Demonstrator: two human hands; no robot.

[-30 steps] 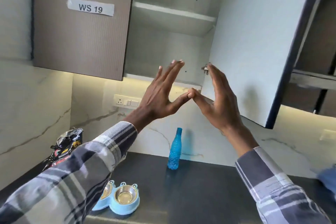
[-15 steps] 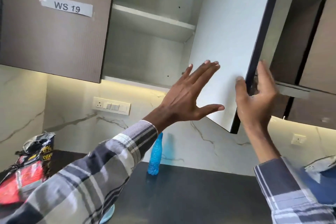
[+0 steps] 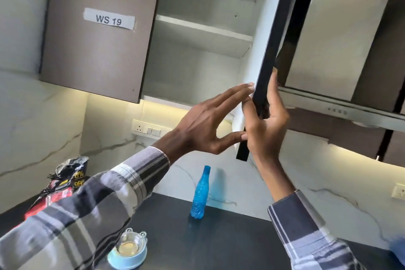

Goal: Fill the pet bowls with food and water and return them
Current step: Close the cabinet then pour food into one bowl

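The light-blue pet bowl stand with a steel bowl in it sits on the dark counter at the bottom, partly hidden by my left sleeve. A blue water bottle stands upright near the marble wall. A black and red food bag leans at the left. My right hand grips the dark edge of the open cabinet door, thumb on the inner side. My left hand is raised beside it with spread fingers, fingertips touching the door's inner face.
The upper cabinet stands open with bare white shelves. Its left door carries a label "WS 19". A steel range hood hangs to the right of the door. Wall sockets sit under the cabinet.
My right hand has closed its hold on the door edge and the door has swung further towards edge-on. My left hand moved right to touch the door. The view tilted so the bowl shows again.
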